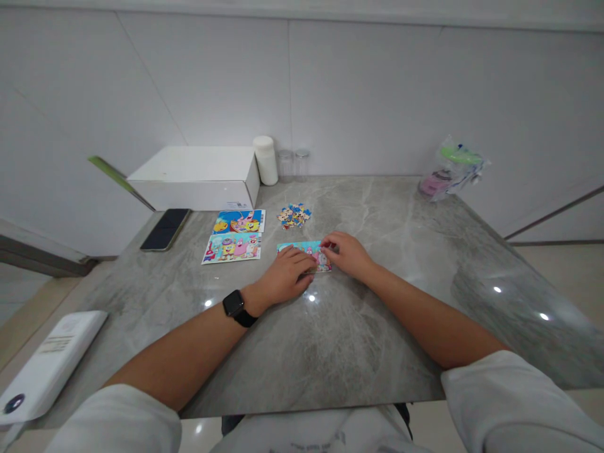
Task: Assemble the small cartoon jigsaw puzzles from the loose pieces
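At the middle of the frame, the left hand (289,274) rests across the left part of a small bright picture (309,246), whose long axis runs left to right. The right hand (350,253) bunches its fingertips at the right end. From here I can't tell whether either grips anything. Just beyond, nearer the left hand, sits a heap of loose pieces (294,216).
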The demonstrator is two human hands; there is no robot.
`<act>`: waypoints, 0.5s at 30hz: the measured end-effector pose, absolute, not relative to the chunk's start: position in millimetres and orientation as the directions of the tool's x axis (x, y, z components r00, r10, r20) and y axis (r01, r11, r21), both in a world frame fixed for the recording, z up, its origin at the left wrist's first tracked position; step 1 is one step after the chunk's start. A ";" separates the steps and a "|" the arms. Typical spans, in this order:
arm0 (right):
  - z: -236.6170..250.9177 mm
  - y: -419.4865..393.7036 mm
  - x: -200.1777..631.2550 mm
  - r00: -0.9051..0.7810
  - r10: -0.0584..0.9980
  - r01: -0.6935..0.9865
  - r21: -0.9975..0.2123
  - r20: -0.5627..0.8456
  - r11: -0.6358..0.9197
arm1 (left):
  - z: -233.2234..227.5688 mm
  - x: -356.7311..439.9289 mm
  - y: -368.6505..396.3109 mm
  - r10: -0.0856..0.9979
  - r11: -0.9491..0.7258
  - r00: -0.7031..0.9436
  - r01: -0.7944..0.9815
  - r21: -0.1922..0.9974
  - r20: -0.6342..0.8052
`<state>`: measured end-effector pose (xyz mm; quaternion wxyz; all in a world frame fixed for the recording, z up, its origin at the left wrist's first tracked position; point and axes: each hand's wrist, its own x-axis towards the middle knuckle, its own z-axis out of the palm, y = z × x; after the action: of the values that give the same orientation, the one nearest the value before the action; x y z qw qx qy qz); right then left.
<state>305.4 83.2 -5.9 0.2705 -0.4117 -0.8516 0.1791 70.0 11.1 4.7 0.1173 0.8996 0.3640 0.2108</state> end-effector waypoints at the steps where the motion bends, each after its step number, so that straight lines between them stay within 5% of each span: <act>1: -4.3 85.0 307.4 -0.498 0.804 0.605 -0.534 0.325 0.590 | 6.1 69.7 11.6 0.714 -0.699 0.622 0.607 0.377 0.322; 8: 12.8 103.5 332.6 -0.641 0.704 0.557 -0.447 0.305 0.700 | 37.1 22.6 36.1 0.822 -0.561 0.398 0.683 0.467 0.406; 15: 8.5 97.6 346.2 -0.798 0.572 0.489 -0.352 0.188 0.798 | 25.1 -24.2 35.6 0.822 -0.566 0.489 0.751 0.340 0.291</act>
<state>346.2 97.6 8.5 0.1442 -0.2832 -0.9371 0.1445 -24.2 35.6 25.1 0.0835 0.8587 0.4581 0.2141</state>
